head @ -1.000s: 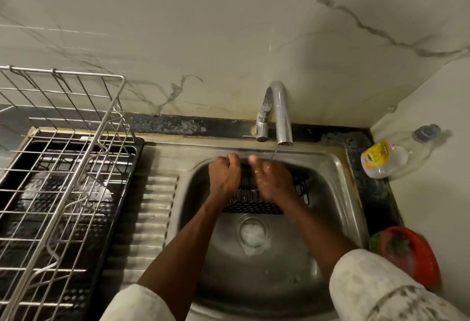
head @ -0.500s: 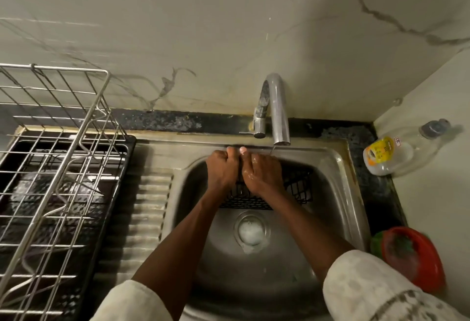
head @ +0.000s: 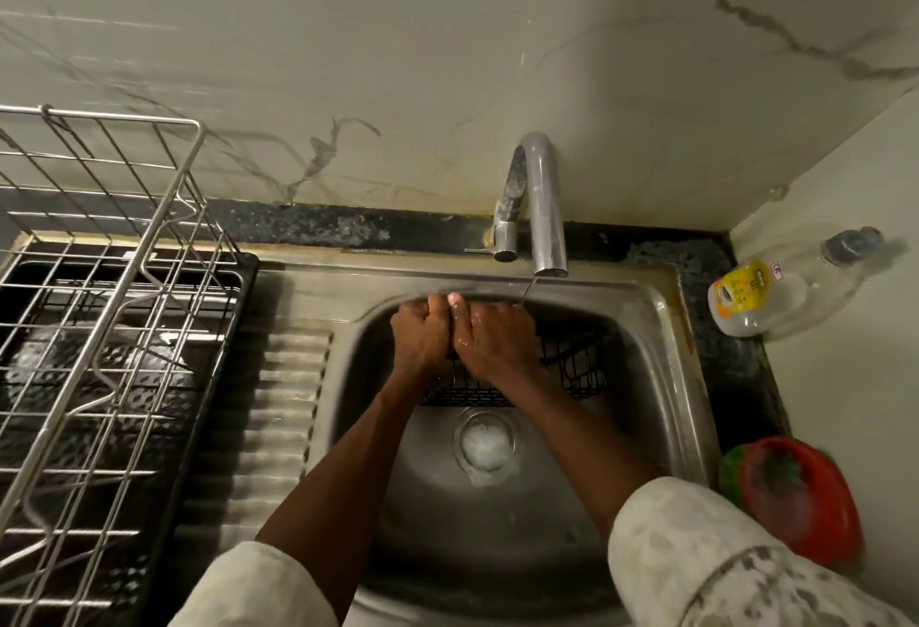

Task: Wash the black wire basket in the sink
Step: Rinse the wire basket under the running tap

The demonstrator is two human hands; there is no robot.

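**Scrub the basket under a thin stream**

Head view: the black wire basket (head: 572, 368) lies in the sink (head: 664, 358), at 12 o'clock from the drain (head: 485, 442) and close to the back wall. The left hand (head: 422, 333) is clenched round the basket's rim. The wet right hand (head: 492, 343) touches it, with fingers curled over the same rim. The tap (head: 539, 208) lets a thin stream (head: 527, 290) fall at 1 o'clock of the right hand, and it seems to miss most of the mesh. Doing this well likely means sliding the basket under the stream, turning it, and rubbing along to the uncovered end at 3 o'clock. Wet wire is probably slippery, so one hand should keep a firm grip.
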